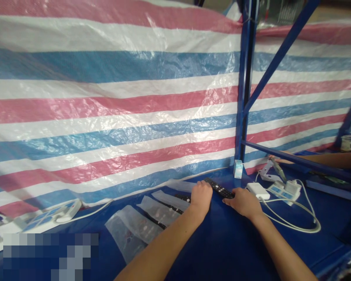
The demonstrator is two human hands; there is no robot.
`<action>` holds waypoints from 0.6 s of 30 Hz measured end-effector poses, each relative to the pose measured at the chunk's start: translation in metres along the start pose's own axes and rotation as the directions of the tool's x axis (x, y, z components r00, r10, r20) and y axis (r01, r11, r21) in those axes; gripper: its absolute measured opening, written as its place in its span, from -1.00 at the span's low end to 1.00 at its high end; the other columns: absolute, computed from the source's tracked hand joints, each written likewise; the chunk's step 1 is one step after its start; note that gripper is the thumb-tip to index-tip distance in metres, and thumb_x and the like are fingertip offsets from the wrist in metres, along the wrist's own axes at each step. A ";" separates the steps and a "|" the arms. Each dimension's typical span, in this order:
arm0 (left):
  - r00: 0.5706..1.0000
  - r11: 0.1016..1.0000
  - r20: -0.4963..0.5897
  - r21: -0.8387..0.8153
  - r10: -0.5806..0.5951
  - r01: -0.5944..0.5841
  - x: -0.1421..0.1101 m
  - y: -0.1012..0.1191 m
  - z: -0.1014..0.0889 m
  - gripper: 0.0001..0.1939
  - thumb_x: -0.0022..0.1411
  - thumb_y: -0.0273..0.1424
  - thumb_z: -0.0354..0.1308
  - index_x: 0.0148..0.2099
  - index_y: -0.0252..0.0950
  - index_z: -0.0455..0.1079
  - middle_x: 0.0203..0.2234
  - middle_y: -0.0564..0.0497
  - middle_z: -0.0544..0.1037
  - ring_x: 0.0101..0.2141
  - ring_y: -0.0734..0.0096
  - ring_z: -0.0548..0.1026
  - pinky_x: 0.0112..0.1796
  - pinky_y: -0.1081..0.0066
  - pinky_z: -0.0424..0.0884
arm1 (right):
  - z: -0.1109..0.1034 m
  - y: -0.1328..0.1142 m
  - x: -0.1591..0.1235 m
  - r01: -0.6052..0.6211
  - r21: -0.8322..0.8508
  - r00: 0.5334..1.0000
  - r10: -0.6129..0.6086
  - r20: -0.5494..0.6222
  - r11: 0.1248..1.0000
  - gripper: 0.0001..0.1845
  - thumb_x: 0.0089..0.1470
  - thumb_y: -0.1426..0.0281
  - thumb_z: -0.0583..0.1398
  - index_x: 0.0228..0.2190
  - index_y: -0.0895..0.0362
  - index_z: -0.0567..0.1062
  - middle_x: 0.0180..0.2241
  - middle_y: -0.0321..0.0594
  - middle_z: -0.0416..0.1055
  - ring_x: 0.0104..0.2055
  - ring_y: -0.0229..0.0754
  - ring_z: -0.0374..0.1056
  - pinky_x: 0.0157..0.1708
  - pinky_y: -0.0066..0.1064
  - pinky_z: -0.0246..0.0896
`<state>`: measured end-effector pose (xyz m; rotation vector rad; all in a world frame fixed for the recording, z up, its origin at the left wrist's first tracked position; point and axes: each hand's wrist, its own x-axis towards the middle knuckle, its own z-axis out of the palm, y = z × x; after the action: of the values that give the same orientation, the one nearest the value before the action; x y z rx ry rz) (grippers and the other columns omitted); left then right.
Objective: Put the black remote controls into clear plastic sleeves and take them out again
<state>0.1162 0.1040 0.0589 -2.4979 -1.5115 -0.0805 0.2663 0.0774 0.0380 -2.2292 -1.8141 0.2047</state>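
A black remote control (pixel 220 189) with many buttons lies slantwise between my two hands, low over the blue tabletop. My right hand (pixel 245 203) grips its near right end between thumb and fingers. My left hand (pixel 201 196) is closed at the far left end, its fingertips partly hidden behind the knuckles. Left of that hand, several more remotes rest in a row in clear plastic sleeves; one dark remote (pixel 158 221) shows through its cover. The nearest plastic sleeve (pixel 125 230) spreads toward the table's front.
A small light-blue box (pixel 238 169) stands by the blue metal post (pixel 243 97). A white adapter (pixel 257 191), power strip (pixel 282 191) and looped cable lie right. Another power strip (pixel 51 214) is left. Another person's arm (pixel 324 160) reaches in behind the frame. Striped sheeting (pixel 114 117) hangs behind.
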 end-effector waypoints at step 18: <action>0.970 0.944 0.151 -0.243 -0.192 0.224 0.010 -0.034 -0.003 -0.79 0.23 -0.51 0.04 -0.23 -0.43 0.51 -0.26 -0.24 0.58 -0.21 0.25 0.55 -0.21 0.44 0.38 | 0.005 0.049 -0.034 0.197 0.537 0.977 -0.210 -0.037 0.820 -0.63 -0.15 0.06 0.21 -0.62 0.13 0.49 -0.67 -0.33 0.31 -0.60 -0.27 0.18 -0.61 -0.46 -0.04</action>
<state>0.0912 0.1270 0.0686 -2.5687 -1.9286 -0.1688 0.3039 0.0356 0.0177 -1.6356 -1.7164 0.6178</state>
